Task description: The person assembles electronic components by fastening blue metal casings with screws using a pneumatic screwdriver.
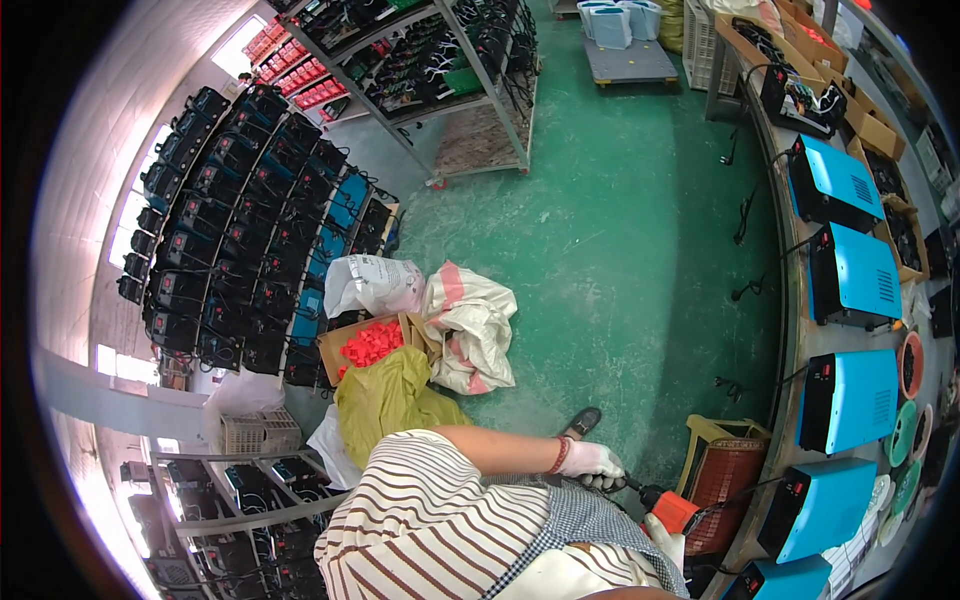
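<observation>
A red-and-black power drill [672, 509] is held low at the bottom right, beside the bench. My right hand [664, 538], in a white glove, is wrapped round its body and partly hidden by it. My left hand [592, 462], gloved with grey fingertips, has its fingers curled at the drill's thin black front end. Whatever small part may sit in those fingers is hidden. Along the bench to my right stands a row of blue-and-black boxy machines [853, 400] with vents and cords; one blue machine [818, 508] is closest to the drill.
The bench [765, 340] runs along the right, with cords hanging off its edge. Beneath it leans a reddish-brown basket [722, 490]. Sacks [468, 325] and a carton of red parts [372, 345] lie on the green floor [590, 260]. Racks of black machines [235, 230] stand left.
</observation>
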Demonstrator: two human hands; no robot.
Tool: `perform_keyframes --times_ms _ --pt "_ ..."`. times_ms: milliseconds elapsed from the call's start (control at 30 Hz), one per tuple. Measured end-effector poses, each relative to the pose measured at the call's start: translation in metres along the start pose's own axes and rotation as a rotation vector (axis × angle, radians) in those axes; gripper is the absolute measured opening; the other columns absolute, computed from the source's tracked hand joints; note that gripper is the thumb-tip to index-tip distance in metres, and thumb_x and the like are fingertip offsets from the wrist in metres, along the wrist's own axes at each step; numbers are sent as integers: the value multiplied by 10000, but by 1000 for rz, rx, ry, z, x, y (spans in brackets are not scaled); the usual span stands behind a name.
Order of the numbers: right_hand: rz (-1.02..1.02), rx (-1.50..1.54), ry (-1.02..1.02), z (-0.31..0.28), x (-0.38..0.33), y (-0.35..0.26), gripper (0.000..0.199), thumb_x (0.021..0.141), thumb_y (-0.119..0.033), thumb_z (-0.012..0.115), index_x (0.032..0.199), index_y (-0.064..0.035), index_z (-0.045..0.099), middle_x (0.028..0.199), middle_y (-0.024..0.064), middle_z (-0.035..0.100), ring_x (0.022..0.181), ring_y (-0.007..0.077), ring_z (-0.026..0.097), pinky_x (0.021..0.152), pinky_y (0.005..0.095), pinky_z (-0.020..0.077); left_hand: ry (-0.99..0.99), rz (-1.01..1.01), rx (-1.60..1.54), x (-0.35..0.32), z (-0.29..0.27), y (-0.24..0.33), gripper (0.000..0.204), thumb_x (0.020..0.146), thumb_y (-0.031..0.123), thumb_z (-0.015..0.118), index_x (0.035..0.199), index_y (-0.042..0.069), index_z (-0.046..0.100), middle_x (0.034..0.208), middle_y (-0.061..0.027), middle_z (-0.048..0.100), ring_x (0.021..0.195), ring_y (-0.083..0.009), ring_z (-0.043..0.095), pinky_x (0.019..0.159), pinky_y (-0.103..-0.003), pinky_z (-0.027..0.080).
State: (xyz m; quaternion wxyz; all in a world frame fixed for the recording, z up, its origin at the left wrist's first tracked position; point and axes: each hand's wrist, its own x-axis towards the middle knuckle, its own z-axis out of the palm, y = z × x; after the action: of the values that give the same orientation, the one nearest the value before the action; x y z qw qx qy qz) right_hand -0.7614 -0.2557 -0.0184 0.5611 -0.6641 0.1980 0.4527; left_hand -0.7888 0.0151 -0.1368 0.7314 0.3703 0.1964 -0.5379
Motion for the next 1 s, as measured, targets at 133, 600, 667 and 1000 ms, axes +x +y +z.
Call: perform_keyframes --times_ms 133,600,667,1000 --pt "-46 -60 -31 -1 5 7 231 900 -57 641 1120 6 608 910 26 627 756 106 551 678 269 451 -42 3 -13 0 -2 -4 257 1001 279 528 1089 56 621 763 34 627 522 -37 558 421 -176 447" --pt "-26 13 8 12 -4 4 156 902 -64 643 1038 -3 598 858 14 600 721 108 535 660 266 437 52 27 2 -23 10 0 265 991 255 536 1170 70 600 816 33 655 519 -34 537 433 -187 420" --pt "-37 8 -5 12 -4 6 158 903 -68 645 1039 -5 595 855 15 599 720 107 532 660 266 436 75 28 33 -19 9 -5 269 991 255 536 1179 73 597 816 33 654 521 -36 540 433 -186 424" --pt "-36 -15 1 20 -11 6 192 907 -79 656 1072 -9 588 876 16 602 735 113 541 667 267 438 26 27 -48 -18 0 -20 260 989 246 546 1181 75 589 834 12 679 522 -52 581 425 -182 453"
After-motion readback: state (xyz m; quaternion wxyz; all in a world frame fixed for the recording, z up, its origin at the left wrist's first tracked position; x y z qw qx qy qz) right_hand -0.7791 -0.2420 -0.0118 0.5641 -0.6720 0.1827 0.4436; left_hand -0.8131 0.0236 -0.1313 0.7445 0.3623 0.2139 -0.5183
